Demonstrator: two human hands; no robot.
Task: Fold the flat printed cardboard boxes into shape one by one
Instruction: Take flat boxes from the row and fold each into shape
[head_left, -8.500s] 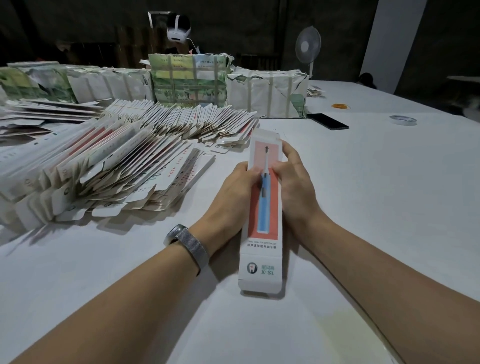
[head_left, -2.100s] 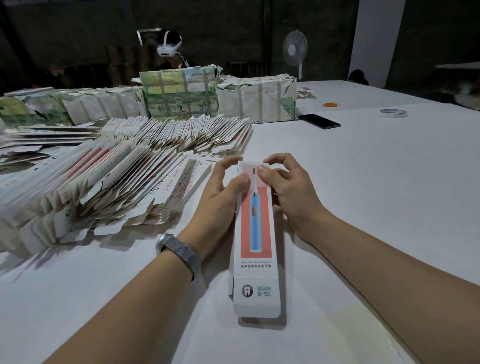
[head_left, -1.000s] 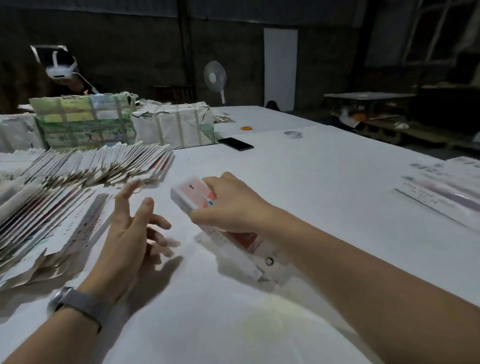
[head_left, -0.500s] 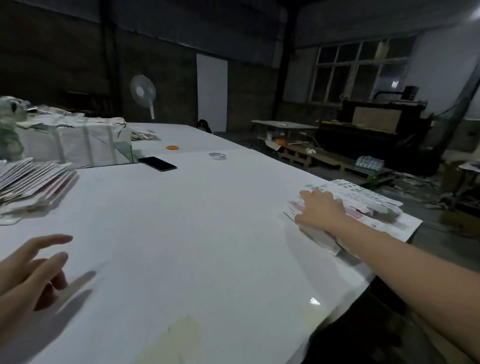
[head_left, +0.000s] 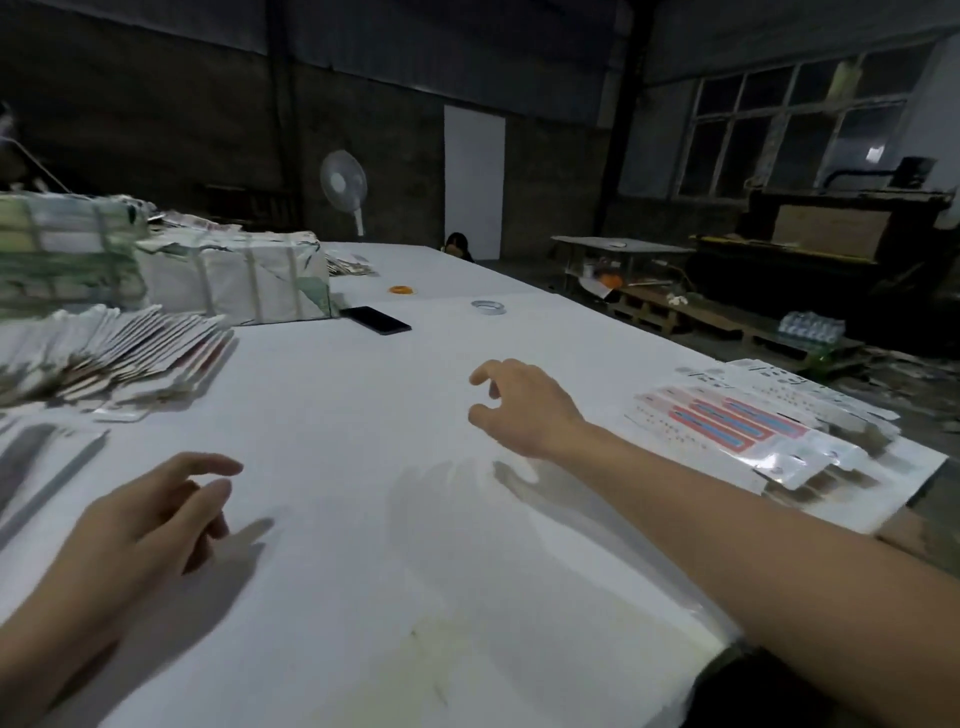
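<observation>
- My right hand (head_left: 524, 405) hovers mid-frame, fingers loosely curled, holding nothing.
- My left hand (head_left: 140, 525), lower left, is relaxed and empty.
- Folded boxes (head_left: 748, 426) lie at right; flat boxes (head_left: 130, 343) fan at left.

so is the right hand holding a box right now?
No. The right hand hovers empty over the white table, fingers loosely curled, apart from the folded boxes stacked at the table's right edge.
</observation>
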